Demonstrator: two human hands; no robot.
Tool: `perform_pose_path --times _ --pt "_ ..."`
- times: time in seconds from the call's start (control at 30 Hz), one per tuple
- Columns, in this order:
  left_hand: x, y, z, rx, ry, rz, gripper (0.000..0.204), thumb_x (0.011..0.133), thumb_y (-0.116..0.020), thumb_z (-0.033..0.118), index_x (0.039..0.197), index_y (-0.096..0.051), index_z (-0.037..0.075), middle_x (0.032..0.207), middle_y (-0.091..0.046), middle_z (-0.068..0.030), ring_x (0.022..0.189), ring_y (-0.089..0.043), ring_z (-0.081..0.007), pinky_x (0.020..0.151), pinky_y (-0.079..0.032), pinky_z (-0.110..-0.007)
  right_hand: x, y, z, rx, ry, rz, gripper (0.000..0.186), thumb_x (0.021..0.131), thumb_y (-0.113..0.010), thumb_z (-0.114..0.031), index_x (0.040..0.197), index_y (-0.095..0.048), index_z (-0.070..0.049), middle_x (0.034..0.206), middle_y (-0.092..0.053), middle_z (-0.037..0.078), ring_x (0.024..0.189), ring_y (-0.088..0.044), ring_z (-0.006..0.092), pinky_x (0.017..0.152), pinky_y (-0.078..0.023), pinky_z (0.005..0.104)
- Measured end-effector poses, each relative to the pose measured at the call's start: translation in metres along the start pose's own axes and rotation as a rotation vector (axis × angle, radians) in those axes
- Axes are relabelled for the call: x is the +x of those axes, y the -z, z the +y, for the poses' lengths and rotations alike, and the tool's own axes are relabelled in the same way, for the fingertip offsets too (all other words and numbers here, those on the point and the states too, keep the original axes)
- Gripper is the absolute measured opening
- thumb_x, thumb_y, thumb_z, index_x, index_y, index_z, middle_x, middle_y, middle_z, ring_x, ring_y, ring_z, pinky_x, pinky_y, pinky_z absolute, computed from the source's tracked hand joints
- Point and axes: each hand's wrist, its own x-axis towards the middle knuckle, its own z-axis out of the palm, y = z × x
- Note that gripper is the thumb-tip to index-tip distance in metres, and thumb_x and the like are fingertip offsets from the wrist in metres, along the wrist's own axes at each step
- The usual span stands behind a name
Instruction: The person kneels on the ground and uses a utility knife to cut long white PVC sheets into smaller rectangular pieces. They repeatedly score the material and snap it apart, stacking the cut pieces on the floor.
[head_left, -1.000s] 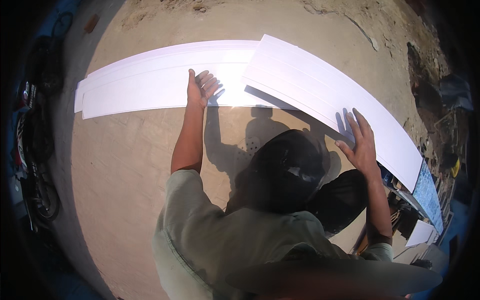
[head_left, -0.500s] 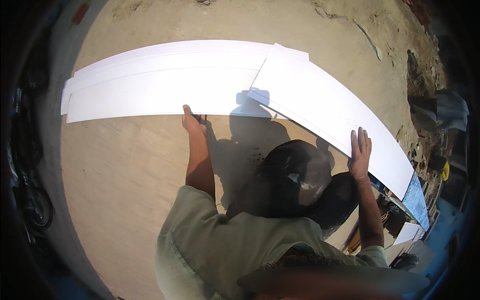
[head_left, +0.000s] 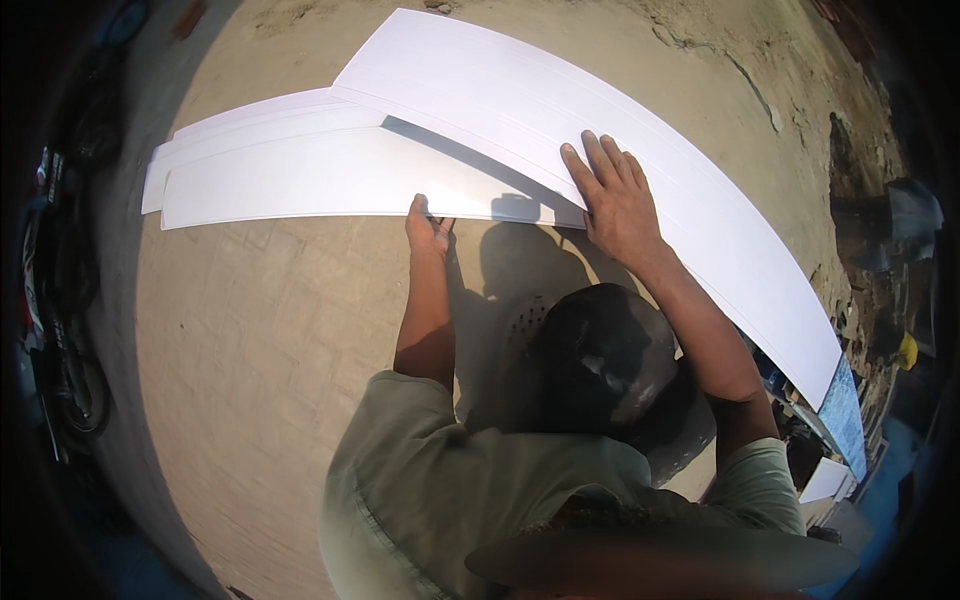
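A long white panel (head_left: 560,120) lies slantwise across the top, from the far middle down to the right. My right hand (head_left: 622,210) rests flat on it near its inner edge, fingers spread. Beneath its left end are more long white panels (head_left: 290,170), lying across the left side in a slightly uneven stack. At their near edge my left hand (head_left: 430,232) is closed, thumb on top and fingers under the edge. A shadow falls on the panels near the middle, and the slanted panel covers part of the stack.
Sandy ground (head_left: 250,330) lies around and below the panels. A blue sheet (head_left: 845,415) sits under the right end of the slanted panel, beside assorted items and a yellow object (head_left: 907,351). A motorcycle (head_left: 80,390) stands at the far left rim.
The upper panel has slid left and away from me, overlapping more of the stack. My right hand has moved left and farther out with it. My left hand keeps its hold on the stack's edge.
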Motion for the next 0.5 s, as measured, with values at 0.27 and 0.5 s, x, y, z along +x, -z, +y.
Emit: perform_pose_path --times 0.27,0.5 --pt "0.012 -0.11 -0.002 1.259 -1.206 0.111 0.045 0.104 -0.073 0.022 0.14 -0.071 -0.004 0.149 -0.068 -0.0282 0.15 -0.055 -0.049 0.127 -0.045 -0.055 0.003 0.037 -0.002 -0.026 -0.044 -0.052 0.087 0.091 -0.071 0.007 0.173 -0.052 -0.014 0.18 -0.043 0.024 0.165 -0.045 0.0467 0.133 -0.039 0.0633" --pt "0.109 -0.214 -0.034 2.077 -0.868 -0.135 0.049 0.105 -0.072 0.032 0.141 -0.073 -0.001 0.148 -0.069 -0.0259 0.148 -0.057 -0.0469 0.126 -0.046 -0.055 -0.078 0.085 0.036 -0.029 -0.252 -0.264 0.097 0.081 -0.079 0.006 0.173 -0.051 -0.005 0.183 -0.039 0.028 0.166 -0.04 0.0529 0.136 -0.035 0.0629"
